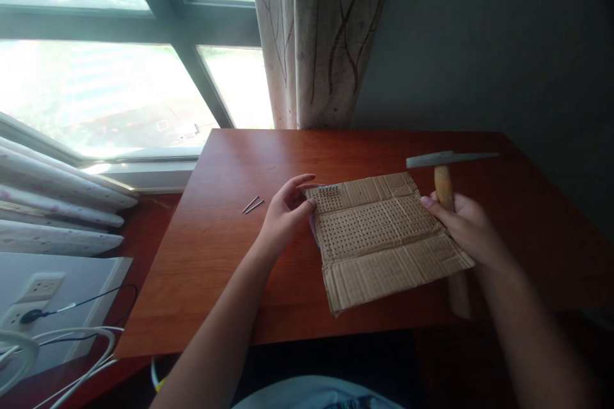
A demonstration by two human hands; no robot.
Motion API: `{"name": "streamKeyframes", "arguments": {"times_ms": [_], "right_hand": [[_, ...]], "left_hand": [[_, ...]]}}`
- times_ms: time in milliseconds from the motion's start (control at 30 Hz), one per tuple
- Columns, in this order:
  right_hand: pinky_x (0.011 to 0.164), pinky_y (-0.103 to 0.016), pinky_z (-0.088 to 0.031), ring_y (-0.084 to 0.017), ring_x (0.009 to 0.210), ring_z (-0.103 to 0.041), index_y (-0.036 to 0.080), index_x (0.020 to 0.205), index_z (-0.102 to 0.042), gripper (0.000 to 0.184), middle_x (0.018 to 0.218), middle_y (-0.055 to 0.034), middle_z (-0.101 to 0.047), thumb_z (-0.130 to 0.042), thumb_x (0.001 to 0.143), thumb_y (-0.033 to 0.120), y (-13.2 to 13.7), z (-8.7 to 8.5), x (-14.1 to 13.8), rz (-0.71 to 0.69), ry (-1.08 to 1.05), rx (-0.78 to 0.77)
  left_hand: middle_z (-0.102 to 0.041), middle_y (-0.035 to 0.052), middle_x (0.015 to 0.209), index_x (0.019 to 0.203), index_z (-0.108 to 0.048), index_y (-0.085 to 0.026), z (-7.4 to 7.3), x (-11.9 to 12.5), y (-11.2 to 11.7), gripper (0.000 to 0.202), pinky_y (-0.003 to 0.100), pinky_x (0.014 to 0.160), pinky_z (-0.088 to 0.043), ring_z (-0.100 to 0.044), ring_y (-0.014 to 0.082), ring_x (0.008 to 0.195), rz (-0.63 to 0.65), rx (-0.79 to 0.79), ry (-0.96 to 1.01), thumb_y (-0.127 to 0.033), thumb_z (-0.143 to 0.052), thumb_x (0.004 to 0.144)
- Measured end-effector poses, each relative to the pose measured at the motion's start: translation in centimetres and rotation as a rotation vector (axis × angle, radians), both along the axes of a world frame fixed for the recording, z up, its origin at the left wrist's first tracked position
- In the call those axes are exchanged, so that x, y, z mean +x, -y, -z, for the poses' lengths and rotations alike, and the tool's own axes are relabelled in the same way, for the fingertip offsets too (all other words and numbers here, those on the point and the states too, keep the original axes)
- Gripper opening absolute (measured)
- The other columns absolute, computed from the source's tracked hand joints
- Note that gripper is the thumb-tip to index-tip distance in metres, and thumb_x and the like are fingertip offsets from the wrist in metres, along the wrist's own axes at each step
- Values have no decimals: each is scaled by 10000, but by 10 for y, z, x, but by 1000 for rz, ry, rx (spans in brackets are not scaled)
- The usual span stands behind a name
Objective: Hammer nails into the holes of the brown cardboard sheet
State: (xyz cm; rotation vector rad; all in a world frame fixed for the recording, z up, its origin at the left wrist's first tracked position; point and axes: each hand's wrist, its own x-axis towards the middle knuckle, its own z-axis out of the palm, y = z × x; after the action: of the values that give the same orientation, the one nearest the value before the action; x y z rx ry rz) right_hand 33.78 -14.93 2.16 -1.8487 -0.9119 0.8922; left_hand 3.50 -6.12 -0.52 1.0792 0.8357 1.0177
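Note:
A flat piece of brown cardboard (367, 227) is held tilted above the table, with rows of small punched holes across its middle and upper left. My left hand (281, 220) grips its upper left corner, thumb on top and fingers partly behind. My right hand (467, 227) pinches the right edge with the thumb while also holding a hammer (444, 188) by its wooden handle. The hammer's metal head points up, and its handle passes behind the cardboard. Small dark-and-light bits line the upper left edge. Something purplish shows beneath the left edge. Two nails (252, 205) lie left of my left hand.
The reddish-brown wooden table (201, 268) spans beneath my hands. Behind it hang a patterned curtain (330, 38) and a grey wall, with a bright window (96, 89) at left. Cables (103, 358) and a wall socket (43, 285) are at lower left.

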Motion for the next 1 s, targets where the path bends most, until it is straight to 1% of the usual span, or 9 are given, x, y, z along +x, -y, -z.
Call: {"name": "streamKeyframes", "arguments": {"times_ms": [133, 200, 300, 533, 700, 800, 900, 933, 1000], "right_hand": [[497, -282, -368, -144, 559, -483, 245, 849, -623, 371, 662, 26, -554, -789, 747, 561, 4, 4, 1, 1, -75, -13], [436, -255, -296, -112, 490, -411, 237, 838, -619, 371, 591, 47, -493, -775, 769, 567, 6, 4, 1, 15, -88, 2], [395, -236, -211, -73, 417, -301, 221, 731, -574, 397, 489, 72, -376, -737, 819, 572, 9, 0, 2, 45, -81, 63], [391, -253, -235, -64, 412, -337, 216, 693, -548, 394, 529, 41, -446, -728, 858, 525, 13, -15, 4, 53, -48, 162], [391, -275, -226, -74, 410, -335, 223, 688, -544, 393, 542, 31, -465, -715, 866, 530, 17, -13, 5, 51, -45, 166], [395, -279, -228, -81, 418, -339, 228, 689, -537, 392, 531, 32, -454, -709, 871, 531, 20, -9, 7, 47, -59, 160], [396, -274, -230, -79, 423, -344, 227, 695, -536, 386, 533, 32, -455, -712, 874, 520, 24, -7, 10, 57, -70, 161], [395, -269, -233, -76, 424, -347, 224, 695, -537, 387, 538, 31, -459, -710, 876, 519, 25, -6, 11, 59, -68, 157], [393, -253, -242, -67, 424, -352, 217, 693, -535, 394, 550, 33, -465, -709, 879, 518, 27, -5, 13, 59, -64, 148]], "left_hand": [[-739, 110, 1135, 1239, -625, -159, -1, 0, 0, 487, 353, 971, -511, -669, 255, 1117, -4, -6, -6, -227, -771, 780], [-735, 112, 1144, 1245, -624, -162, -1, 1, 0, 494, 350, 961, -513, -672, 253, 1109, -6, -2, -11, -229, -774, 779], [-732, 114, 1146, 1246, -625, -164, 0, 1, -1, 495, 347, 939, -518, -675, 251, 1094, 1, 8, -13, -234, -778, 780], [-751, 97, 1068, 1274, -597, -171, 0, 0, -4, 503, 345, 920, -526, -693, 227, 1020, -4, 10, 0, -229, -759, 801], [-744, 114, 1127, 1276, -590, -172, -2, 2, -1, 494, 354, 948, -519, -685, 227, 1056, -30, 36, -21, -255, -752, 817], [-724, 127, 1193, 1255, -600, -178, -2, -3, -4, 466, 369, 963, -515, -672, 240, 1105, -89, 92, -55, -303, -746, 830], [-720, 119, 1188, 1236, -615, -187, -1, -24, -13, 447, 355, 925, -520, -672, 243, 1093, -240, 184, -217, -347, -733, 835], [-724, 112, 1160, 1226, -627, -192, -1, -34, -16, 433, 348, 890, -523, -681, 240, 1048, -307, 227, -329, -354, -724, 836], [-737, 92, 1028, 1150, -678, -199, -2, -57, -21, 329, 343, 799, -511, -685, 228, 887, -416, 352, -679, -355, -674, 861]]}}
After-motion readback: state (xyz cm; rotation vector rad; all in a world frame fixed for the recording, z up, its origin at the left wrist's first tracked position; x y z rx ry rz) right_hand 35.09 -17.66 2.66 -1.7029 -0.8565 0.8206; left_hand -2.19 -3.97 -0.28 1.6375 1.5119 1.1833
